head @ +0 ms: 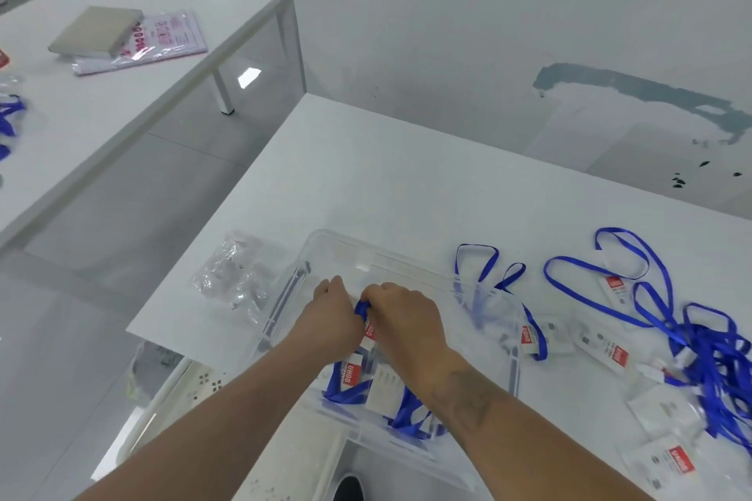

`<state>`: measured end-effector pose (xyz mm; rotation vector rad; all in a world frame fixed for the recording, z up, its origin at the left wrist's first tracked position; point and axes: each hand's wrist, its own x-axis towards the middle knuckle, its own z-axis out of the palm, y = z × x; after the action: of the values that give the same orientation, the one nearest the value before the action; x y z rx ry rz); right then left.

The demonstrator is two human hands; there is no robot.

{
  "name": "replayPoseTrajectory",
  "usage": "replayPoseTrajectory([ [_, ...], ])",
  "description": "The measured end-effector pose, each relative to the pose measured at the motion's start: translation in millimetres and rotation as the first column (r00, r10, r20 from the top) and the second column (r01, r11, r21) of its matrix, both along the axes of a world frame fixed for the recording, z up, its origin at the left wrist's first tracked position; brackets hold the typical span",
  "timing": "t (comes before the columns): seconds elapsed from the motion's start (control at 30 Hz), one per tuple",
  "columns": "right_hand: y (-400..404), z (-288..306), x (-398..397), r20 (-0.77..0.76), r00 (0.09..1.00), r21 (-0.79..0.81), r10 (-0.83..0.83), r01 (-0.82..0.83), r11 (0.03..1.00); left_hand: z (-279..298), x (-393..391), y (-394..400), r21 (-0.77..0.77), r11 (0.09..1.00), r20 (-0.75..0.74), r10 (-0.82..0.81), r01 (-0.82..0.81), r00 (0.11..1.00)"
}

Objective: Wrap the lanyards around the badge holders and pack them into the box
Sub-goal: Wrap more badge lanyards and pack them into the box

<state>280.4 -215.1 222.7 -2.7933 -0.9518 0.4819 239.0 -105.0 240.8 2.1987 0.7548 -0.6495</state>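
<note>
A clear plastic box [366, 252] sits on the white table in front of me. Over its middle, my left hand [331, 315] and my right hand [403, 317] together grip one badge holder [369, 331] with a blue lanyard wound round it. Two wrapped badge holders [352, 376] with blue lanyards lie in the near end of the box. To the right of the box lie several loose badge holders [602, 350] with a tangle of blue lanyards [708, 354].
A crumpled clear plastic bag [234, 277] lies left of the box. A second white table [122, 94] at the far left bears a grey flat box [95, 32], a pink printed bag and more blue lanyards. The floor gap runs between the tables.
</note>
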Motion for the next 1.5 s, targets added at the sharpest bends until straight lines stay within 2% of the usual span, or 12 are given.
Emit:
replayPoseTrajectory([
  [0.2, -2, 12, -4, -0.010, 0.997, -0.013, 0.074, -0.074, 0.997, 18, -12, -2, -0.014, 1.000, 0.067, -0.016, 0.017, 0.998],
  [0.27, -6, 25, -7, 0.026, 0.994, 0.013, 0.108, -0.109, 0.994, 31, -17, -3, -0.029, 0.999, 0.144, 0.027, -0.023, 0.989],
  [0.37, -28, 46, -9, 0.108, 0.990, 0.129, 0.093, -0.106, 0.986, 53, -20, -14, -0.049, 0.996, 0.342, 0.092, -0.080, 0.935],
  [0.43, -55, 62, -7, 0.150, 0.989, 0.250, 0.011, -0.049, 0.967, 69, -17, -31, -0.044, 0.995, 0.452, 0.104, -0.094, 0.886],
  [0.53, -107, 86, -1, 0.113, 0.978, 0.478, -0.174, 0.100, 0.872, 90, -8, -66, -0.064, 0.995, 0.548, 0.103, -0.081, 0.830],
  [0.67, -186, 103, 14, 0.060, 0.926, 0.545, -0.372, 0.282, 0.789, 105, 11, -123, -0.120, 0.993, 0.561, 0.070, -0.003, 0.825],
  [0.77, -245, 97, 31, -0.039, 0.873, 0.444, -0.486, 0.451, 0.774, 100, 30, -169, -0.121, 0.988, 0.547, -0.016, 0.098, 0.837],
  [0.87, -297, 72, 48, -0.084, 0.832, 0.255, -0.548, 0.550, 0.795, 82, 51, -212, -0.089, 0.968, 0.458, -0.168, 0.234, 0.873],
  [0.97, -331, 31, 61, -0.086, 0.824, 0.023, -0.560, 0.563, 0.826, 55, 74, -252, -0.059, 0.937, 0.346, -0.305, 0.345, 0.887],
  [1.07, -345, -8, 72, -0.070, 0.863, -0.112, -0.500, 0.491, 0.864, 21, 94, -282, -0.024, 0.918, 0.206, -0.383, 0.396, 0.901],
  [1.27, -348, -41, 85, -0.061, 0.922, -0.219, -0.382, 0.361, 0.907, -25, 116, -304, 0.036, 0.930, 0.041, -0.367, 0.366, 0.929],
  [1.5, -363, -41, 91, -0.047, 0.934, -0.145, -0.353, 0.344, 0.928, -35, 128, -313, 0.015, 0.965, 0.018, -0.264, 0.263, 0.964],
])
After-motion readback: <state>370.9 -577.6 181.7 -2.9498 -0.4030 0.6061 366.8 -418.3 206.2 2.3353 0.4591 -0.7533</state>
